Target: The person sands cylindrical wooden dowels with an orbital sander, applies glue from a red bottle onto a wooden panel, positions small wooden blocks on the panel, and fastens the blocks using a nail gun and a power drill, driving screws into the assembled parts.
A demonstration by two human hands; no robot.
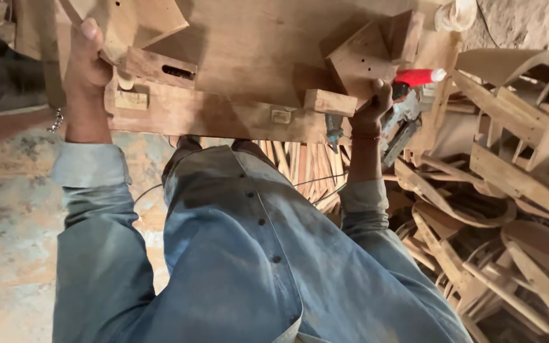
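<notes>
Both hands, left [87,60] and right [373,105], grip the wooden frame [223,82] (long axis lying left-right), well apart.

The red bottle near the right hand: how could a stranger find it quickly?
Start at the big wooden panel held overhead. Follow its edge to the right hand; just beyond lies the red bottle with a white cap, the only bright red thing among brown timber.

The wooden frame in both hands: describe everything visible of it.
The wooden frame is bare, reddish-brown timber: a broad flat panel with a rail along its near edge, small glued blocks and angled corner braces, one with a dark slot. It is held level above the knees. The left hand grips its left corner, the right hand its right underside.
</notes>
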